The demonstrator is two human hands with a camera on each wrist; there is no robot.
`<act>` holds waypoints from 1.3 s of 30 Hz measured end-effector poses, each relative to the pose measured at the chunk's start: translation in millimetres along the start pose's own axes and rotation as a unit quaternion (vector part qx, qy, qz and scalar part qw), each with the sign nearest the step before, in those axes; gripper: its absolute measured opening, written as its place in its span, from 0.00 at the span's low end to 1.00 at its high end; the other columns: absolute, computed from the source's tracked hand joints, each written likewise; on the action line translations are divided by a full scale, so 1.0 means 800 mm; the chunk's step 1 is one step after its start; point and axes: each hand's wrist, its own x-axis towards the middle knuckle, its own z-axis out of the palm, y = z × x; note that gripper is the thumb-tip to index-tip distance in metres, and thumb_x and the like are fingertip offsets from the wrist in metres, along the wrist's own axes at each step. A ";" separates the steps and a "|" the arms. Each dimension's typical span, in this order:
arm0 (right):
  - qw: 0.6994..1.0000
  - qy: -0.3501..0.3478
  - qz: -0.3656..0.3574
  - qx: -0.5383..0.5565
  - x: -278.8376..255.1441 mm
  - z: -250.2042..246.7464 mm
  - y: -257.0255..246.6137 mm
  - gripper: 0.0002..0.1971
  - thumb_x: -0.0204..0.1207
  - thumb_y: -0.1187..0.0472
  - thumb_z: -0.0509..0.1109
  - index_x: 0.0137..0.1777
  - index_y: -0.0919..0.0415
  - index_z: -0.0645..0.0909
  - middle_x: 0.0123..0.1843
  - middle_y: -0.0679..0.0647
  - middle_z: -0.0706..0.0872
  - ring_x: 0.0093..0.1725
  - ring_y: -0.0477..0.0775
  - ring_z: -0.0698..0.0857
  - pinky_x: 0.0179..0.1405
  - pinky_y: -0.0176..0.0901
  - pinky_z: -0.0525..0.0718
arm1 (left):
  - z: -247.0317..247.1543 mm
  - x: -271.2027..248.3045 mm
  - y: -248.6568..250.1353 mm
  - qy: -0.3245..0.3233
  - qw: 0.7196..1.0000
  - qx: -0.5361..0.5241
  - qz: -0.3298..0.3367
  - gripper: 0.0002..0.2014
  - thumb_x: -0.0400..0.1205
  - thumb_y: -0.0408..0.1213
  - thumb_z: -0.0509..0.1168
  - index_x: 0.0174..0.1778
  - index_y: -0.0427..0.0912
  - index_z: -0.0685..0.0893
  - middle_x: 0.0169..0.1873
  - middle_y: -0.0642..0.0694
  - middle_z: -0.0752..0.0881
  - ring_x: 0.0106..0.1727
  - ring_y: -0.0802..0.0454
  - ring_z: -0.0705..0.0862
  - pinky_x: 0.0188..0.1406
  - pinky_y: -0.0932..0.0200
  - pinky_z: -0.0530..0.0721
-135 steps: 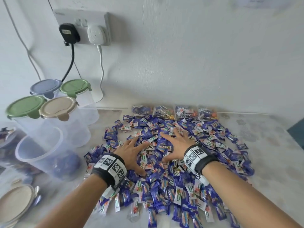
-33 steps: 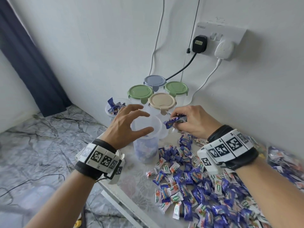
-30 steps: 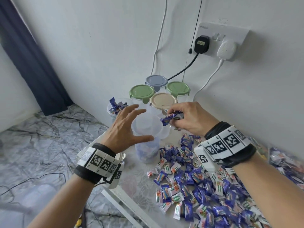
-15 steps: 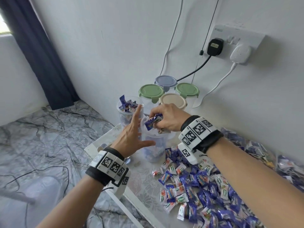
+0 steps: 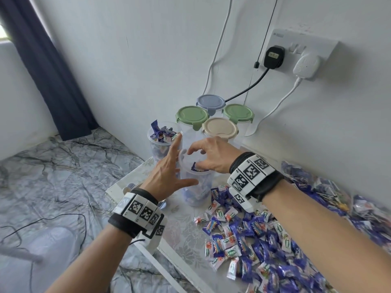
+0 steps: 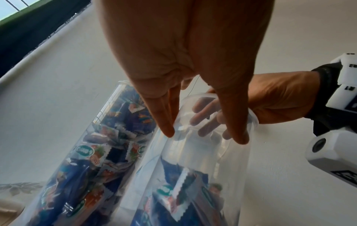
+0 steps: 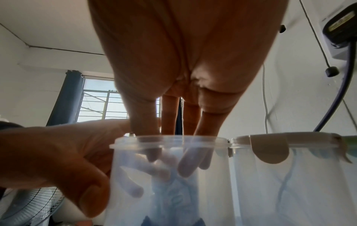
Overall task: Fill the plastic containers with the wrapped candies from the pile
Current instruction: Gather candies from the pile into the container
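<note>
Candies [image 5: 264, 240] lie heaped at the tabletop's [image 5: 182, 231] 4 o'clock side. An open clear container [image 5: 195, 180], partly filled, stands at the pile's 10 o'clock edge. Left hand [image 5: 167, 172] steadies its wall, its grip wide, thumb and straight fingers [image 6: 164, 122] against the plastic. Right hand [image 5: 213, 155] reaches over the rim, fingertips [image 7: 189, 165] dipped inside with a blue wrapper [image 5: 195, 166] at them; whether that grip pinches it I cannot tell. A full container [image 5: 160, 140] stands at 11 o'clock, four lidded ones [image 5: 220, 127] at 12.
</note>
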 end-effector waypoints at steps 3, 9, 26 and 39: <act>0.998 0.050 -0.015 0.043 -0.009 0.003 0.006 0.15 0.75 0.62 0.73 0.62 0.59 0.86 0.59 0.53 0.89 0.55 0.48 0.86 0.49 0.33 0.78 | -0.001 0.001 0.003 0.000 1.000 0.019 0.012 0.62 0.69 0.50 0.82 0.87 0.51 0.43 0.83 0.40 0.64 0.81 0.46 0.69 0.69 0.42 0.82; 0.982 0.163 0.022 0.090 -0.060 -0.003 0.030 0.10 0.79 0.56 0.72 0.57 0.54 0.88 0.55 0.54 0.90 0.53 0.51 0.86 0.52 0.47 0.87 | -0.002 0.002 0.019 0.020 0.992 0.102 0.070 0.56 0.71 0.52 0.80 0.87 0.44 0.52 0.83 0.41 0.62 0.83 0.47 0.62 0.80 0.44 0.64; 0.933 0.093 0.346 0.039 -0.332 -0.001 0.161 0.18 0.80 0.49 0.70 0.67 0.52 0.80 0.67 0.53 0.84 0.64 0.53 0.82 0.60 0.44 0.77 | 0.134 0.028 0.132 -0.169 0.963 0.078 0.196 0.38 0.73 0.67 0.61 0.78 0.52 0.70 0.74 0.48 0.74 0.71 0.49 0.75 0.71 0.53 0.72; 0.835 0.024 0.548 0.026 -0.449 0.047 0.234 0.43 0.69 0.32 0.72 0.82 0.38 0.58 0.85 0.61 0.57 0.82 0.67 0.62 0.78 0.62 0.67 | 0.253 0.065 0.120 -0.364 0.906 0.196 0.085 0.45 0.72 0.68 0.69 0.83 0.56 0.62 0.83 0.46 0.61 0.81 0.45 0.63 0.80 0.42 0.64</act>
